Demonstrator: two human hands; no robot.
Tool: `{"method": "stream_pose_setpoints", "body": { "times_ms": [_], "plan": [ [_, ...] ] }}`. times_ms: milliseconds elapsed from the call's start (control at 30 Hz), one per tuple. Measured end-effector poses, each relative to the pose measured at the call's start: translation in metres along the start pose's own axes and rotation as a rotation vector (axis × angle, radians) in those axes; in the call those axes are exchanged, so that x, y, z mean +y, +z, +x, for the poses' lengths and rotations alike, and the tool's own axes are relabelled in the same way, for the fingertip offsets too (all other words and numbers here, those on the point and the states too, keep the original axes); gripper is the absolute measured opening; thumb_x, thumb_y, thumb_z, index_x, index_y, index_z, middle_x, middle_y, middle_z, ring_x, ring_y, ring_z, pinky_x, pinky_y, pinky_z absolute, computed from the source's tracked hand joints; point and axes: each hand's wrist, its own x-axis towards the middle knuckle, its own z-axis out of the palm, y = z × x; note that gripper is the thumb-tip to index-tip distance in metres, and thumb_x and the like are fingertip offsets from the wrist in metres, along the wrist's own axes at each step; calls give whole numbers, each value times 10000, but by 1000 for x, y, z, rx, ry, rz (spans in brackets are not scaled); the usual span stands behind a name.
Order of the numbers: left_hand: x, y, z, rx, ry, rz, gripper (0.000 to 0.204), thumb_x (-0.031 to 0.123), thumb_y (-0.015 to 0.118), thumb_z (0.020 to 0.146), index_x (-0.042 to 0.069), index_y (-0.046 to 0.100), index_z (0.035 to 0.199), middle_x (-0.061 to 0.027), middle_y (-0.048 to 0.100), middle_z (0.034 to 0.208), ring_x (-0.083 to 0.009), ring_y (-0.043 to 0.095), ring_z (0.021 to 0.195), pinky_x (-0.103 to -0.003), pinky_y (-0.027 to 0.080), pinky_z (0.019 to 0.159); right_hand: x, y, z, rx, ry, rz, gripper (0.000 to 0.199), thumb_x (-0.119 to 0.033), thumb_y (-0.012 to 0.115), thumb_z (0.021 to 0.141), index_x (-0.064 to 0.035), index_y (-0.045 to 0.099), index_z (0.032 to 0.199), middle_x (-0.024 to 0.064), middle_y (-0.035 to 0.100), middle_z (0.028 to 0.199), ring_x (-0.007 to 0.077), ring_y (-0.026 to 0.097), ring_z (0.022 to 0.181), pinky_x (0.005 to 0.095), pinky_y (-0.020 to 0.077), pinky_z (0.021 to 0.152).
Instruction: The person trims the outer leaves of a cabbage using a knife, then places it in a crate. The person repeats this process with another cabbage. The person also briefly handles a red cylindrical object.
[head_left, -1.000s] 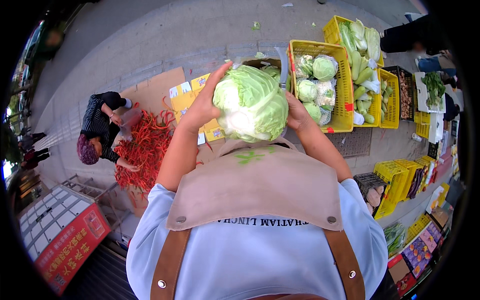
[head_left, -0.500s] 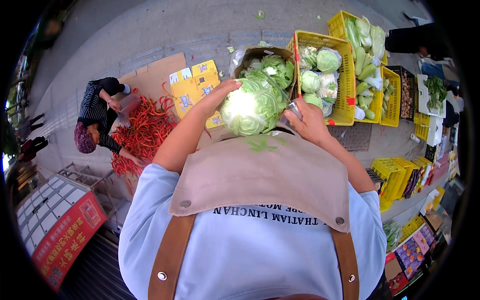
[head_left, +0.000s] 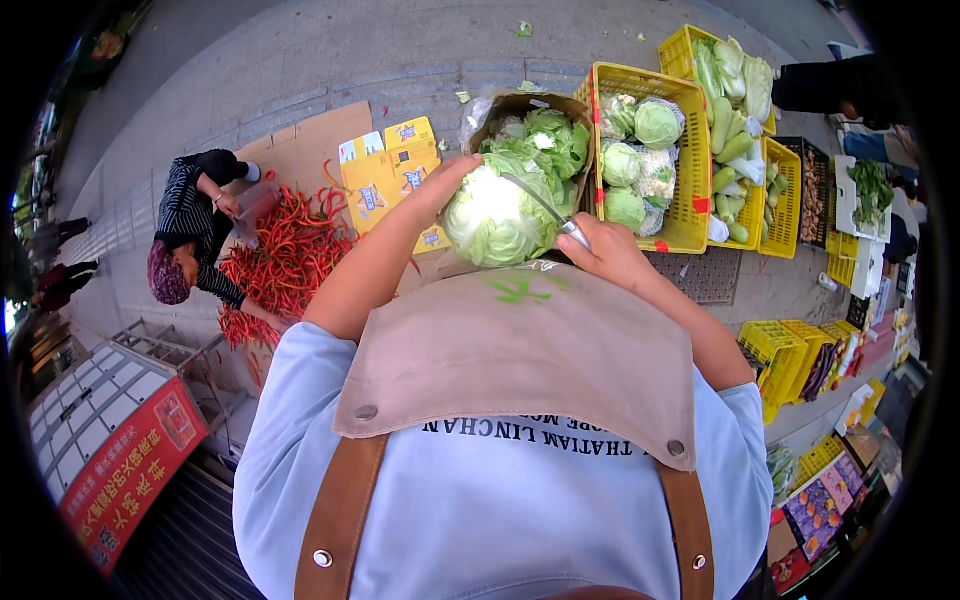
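A pale green cabbage [head_left: 500, 215] is held in front of my apron, its left side brightly lit. My left hand [head_left: 447, 185] is wrapped around the cabbage's left side, with part of the fingers hidden behind it. In my right hand [head_left: 608, 246] is a knife [head_left: 574, 232] with a silvery handle, and its thin dark curved blade lies across the upper right of the cabbage. Just beyond, an open cardboard box [head_left: 583, 170] holds loose green leaves [head_left: 555, 140].
Right of the box stands a yellow crate [head_left: 695, 165] with cabbages and cauliflowers; more vegetable crates lie beyond. To the left, a person [head_left: 190, 220] bends over a heap of red chillies [head_left: 280, 250] beside flattened yellow cardboard [head_left: 385, 185]. Leaf scraps dot the pavement [head_left: 400, 60].
My right hand and the knife have shifted slightly left, and the blade now lies over the cabbage's upper part. The cabbage has turned slightly; my left hand stays on its left side.
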Motion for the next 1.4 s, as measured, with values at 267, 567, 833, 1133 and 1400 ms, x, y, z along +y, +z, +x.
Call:
{"method": "stream_pose_setpoints", "body": {
  "times_ms": [267, 567, 833, 1133, 1400],
  "plan": [
    [-5, -8, -8, 4, -47, -78, 556, 479, 471, 816, 57, 469, 1178, -92, 557, 1089, -197, 570, 971, -360, 479, 754, 0, -27, -42, -20, 148, 164, 371, -389, 552, 822, -27, 475, 795, 167, 536, 666, 352, 545, 662, 411, 409, 583],
    [3, 5, -3, -82, 151, 20, 580, 417, 537, 803, 43, 423, 1231, -110, 522, 1138, -184, 521, 1032, -308, 444, 825, -5, 2, 57, 416, -132, -60, 493, -399, 684, 623, -12, 520, 881, 165, 563, 766, 343, 545, 728, 427, 436, 656],
    [-2, 4, 1, -110, 169, -2, 645, 402, 502, 842, 101, 278, 1367, -103, 379, 1326, -200, 388, 1199, -308, 345, 960, -3, -15, 67, 439, -91, -275, 310, -216, 644, 642, -35, 486, 839, 164, 526, 641, 334, 547, 642, 444, 435, 577],
    [-25, -7, 19, -125, 105, -187, 603, 412, 465, 870, 113, 285, 1362, -101, 362, 1349, -214, 379, 1218, -336, 341, 979, 30, -7, 97, 570, -58, -464, 269, -141, 627, 640, -56, 483, 851, 138, 532, 633, 321, 549, 607, 435, 435, 540],
    [-79, -33, 46, -298, 45, -840, 514, 446, 316, 890, 93, 456, 1237, -108, 488, 1248, -254, 470, 1143, -386, 372, 969, 56, -16, 87, 576, 209, -307, 289, -144, 593, 630, -15, 502, 872, 177, 572, 673, 349, 570, 643, 449, 447, 593]
  ]
}}
